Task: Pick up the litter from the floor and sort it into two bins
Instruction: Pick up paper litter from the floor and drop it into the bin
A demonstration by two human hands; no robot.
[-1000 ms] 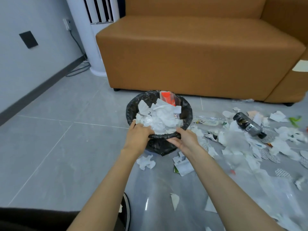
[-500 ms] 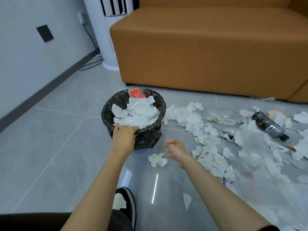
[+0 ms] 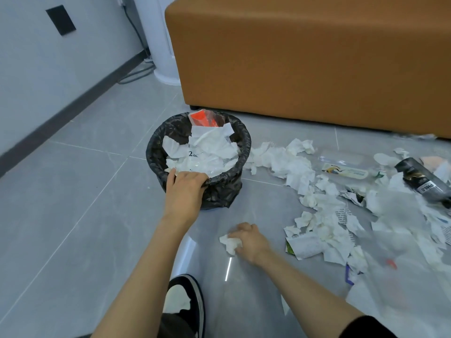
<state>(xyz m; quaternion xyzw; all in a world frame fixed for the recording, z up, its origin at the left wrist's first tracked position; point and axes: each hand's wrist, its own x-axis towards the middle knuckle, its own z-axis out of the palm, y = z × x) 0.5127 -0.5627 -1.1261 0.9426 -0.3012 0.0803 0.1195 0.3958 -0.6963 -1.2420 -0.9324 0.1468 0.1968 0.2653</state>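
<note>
Our left hand [image 3: 184, 191] sits at the near edge of the bin [image 3: 153, 154]. Its grip is closed over the black-lined rim, thumb on the left and fingers hooked across. The bin stands on the grey floor [image 3: 73, 191] and is heaped with white paper, with an orange packet [image 3: 201, 118] poking up at its far side.

In front of the bin, a little to its right, our right hand [image 3: 251, 241] is down at the floor. Its grip is curled tight around a crumpled tissue [image 3: 230, 242].

To the right of the bin spreads the scattered litter [image 3: 317, 215]: torn paper and tissues, a clear plastic bottle [image 3: 344, 165], and farther out a dark bottle [image 3: 422, 182] lying on its side. The brown sofa [image 3: 305, 57] stands just behind the bin. Our shoe [image 3: 192, 296] is well in front of the bin.
</note>
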